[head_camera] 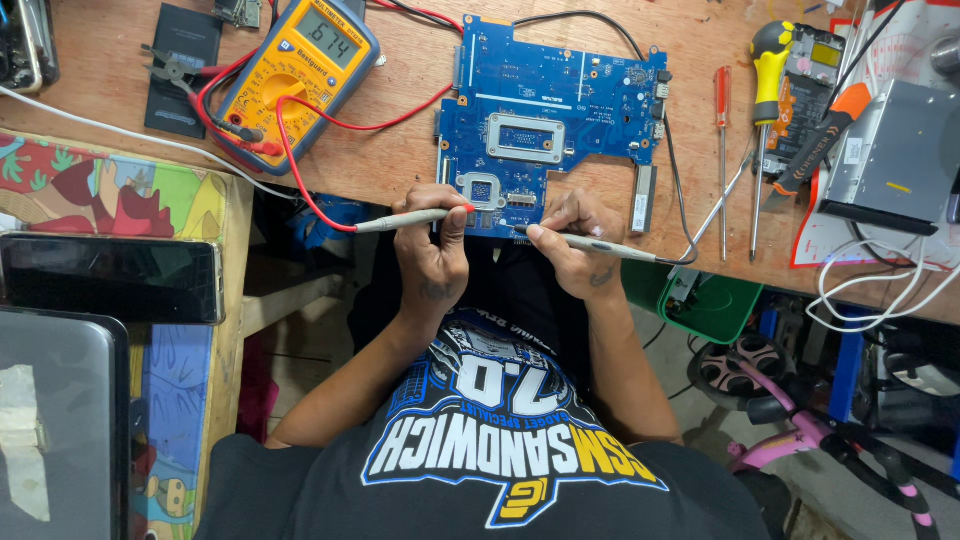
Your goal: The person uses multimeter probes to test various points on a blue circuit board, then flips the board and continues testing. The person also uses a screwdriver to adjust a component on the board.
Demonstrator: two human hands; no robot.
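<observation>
Blue circuit board [555,110] lies at the worktop's [400,160] near edge. Left hand [432,250] grips the red-wired probe [405,219] and right hand [575,245] grips the grey probe [600,246], both tips on the board's near edge. Since the tips sit close together, I judge a slip could bridge neighbouring contacts; the red lead [300,165] to the yellow multimeter [298,70] might snag.

The probe tips meet the blue circuit board [553,110] behind the fingers, so the contact points stay hidden. The grey metal box [893,155] and the laptop [55,420] run off the picture's edges.
</observation>
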